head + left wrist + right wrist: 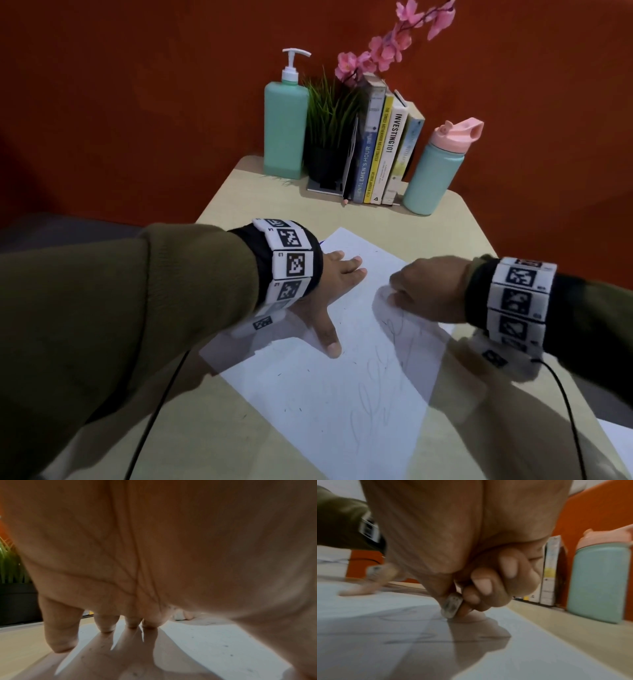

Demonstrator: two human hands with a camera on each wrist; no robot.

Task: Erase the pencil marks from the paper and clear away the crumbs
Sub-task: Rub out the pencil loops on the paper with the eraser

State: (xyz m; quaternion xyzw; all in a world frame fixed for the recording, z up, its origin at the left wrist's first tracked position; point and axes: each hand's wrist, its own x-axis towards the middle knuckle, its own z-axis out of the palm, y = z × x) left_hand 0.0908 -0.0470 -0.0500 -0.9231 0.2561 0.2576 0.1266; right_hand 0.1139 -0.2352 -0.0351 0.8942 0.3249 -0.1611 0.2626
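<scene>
**Eraser on paper, left hand pinning sheet**

Right fingers (481,586) were curled tight round the eraser (452,605), its tip touching the paper (342,404) beside faint pencil marks (376,387). Right hand (431,291) sat over the sheet's right side. Left hand (325,291) lay flat, fingers spread, pressing the paper's upper left. Dark crumbs (298,409) dotted the sheet. Paper lay on the table (260,192), books (380,150) and bottle (435,174) behind.
</scene>
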